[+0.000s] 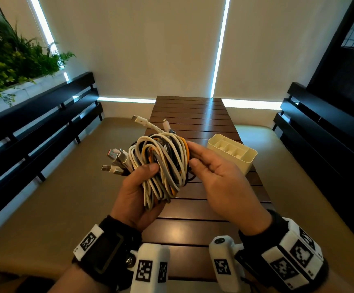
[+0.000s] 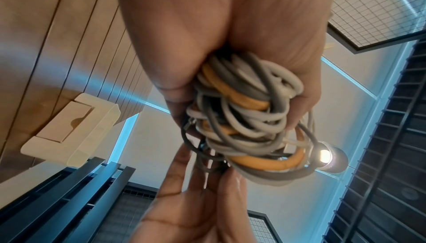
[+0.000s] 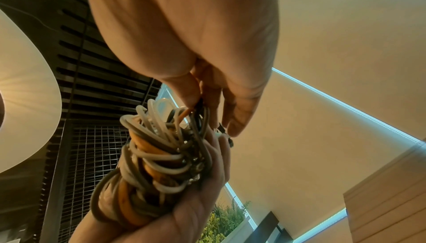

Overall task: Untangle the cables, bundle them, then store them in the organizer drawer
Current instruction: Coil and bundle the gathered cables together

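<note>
Several cables, white, grey, orange and black, wound into one loose coil and held up over the slatted table, just short of the cream organizer. Gripped low by the left hand, thumb curled over the strands and plug ends fanning out on the side away from the organizer. Pinched at the organizer-side edge by the right hand, fingertips on a dark strand, palm otherwise relaxed. Probably still the bundling step: best to keep the left grip firm, tuck stray plugs in, and cinch the loops before letting go, or the coil may spring apart. Open-topped organizer standing on the table beyond the coil, divided into small compartments, with nothing visible inside those in view; drawer front seen shut from the left wrist.
</note>
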`<state>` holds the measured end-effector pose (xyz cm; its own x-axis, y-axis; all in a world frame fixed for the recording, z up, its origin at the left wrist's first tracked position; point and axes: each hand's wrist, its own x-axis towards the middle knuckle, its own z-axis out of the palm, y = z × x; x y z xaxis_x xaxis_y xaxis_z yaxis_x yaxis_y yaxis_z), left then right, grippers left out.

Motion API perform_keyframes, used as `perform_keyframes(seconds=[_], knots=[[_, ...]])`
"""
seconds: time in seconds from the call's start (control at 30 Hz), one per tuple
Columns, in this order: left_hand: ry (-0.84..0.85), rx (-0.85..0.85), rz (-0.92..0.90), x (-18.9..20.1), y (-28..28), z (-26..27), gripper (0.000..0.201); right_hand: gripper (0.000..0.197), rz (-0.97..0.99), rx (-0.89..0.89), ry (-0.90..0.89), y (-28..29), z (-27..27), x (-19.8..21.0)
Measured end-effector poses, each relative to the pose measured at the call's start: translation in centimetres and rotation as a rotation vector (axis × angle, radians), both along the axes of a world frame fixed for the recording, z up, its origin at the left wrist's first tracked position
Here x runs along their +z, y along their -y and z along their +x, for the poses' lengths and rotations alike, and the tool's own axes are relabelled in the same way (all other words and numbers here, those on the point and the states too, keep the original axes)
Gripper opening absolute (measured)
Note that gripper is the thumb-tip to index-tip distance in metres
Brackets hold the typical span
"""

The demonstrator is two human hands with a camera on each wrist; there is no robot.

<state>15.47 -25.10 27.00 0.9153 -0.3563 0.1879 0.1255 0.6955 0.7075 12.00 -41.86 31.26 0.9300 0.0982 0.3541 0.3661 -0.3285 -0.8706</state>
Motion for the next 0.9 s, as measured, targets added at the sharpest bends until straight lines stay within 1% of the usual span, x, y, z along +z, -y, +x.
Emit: perform_keyframes(seconds=[0.07,0.2,0.3,0.43,0.57,0.67,0.77,0.83,0.9], knots=[[0.0,-0.009,-0.009,-0.1,-0.1,0.1,0.057,0.042,-0.001,0.012,0.002,0.1,0.0,0.0],[-0.008,-0.019,-0.011,-0.2,-0.3,0.3,0.066,0.039,-0.022,0.056,-0.017,0.5,0.1,0.5],[0.002,-0.034,-0.001,-0.4,-0.3,0.5,0.061,0.038,-0.078,0.051,-0.026,0.7,0.5,0.1],[-0.01,-0.06,0.004,-0.8,0.0,0.7,0.058,0.031,-0.117,-0.005,-0.069,1.2,1.5,-0.9],[-0.037,-0.075,0.021,-1.6,0.3,0.9,0.059,0.031,-0.127,0.02,-0.138,1.8,2.3,-1.6],[-0.054,-0.082,0.022,-1.9,0.9,1.2,0.057,0.034,-0.113,0.05,-0.175,2.2,2.4,-2.6],[-0.071,-0.086,0.076,-2.4,1.2,1.5,0.058,0.027,-0.115,0.009,-0.22,2.5,2.5,-4.0],[-0.091,-0.084,0.108,-2.7,1.2,1.6,0.062,0.023,-0.061,-0.006,-0.261,2.6,2.6,-4.9],[-0.099,-0.091,0.127,-3.1,1.2,1.7,0.061,0.022,0.001,0.006,-0.309,2.7,2.5,-5.3]])
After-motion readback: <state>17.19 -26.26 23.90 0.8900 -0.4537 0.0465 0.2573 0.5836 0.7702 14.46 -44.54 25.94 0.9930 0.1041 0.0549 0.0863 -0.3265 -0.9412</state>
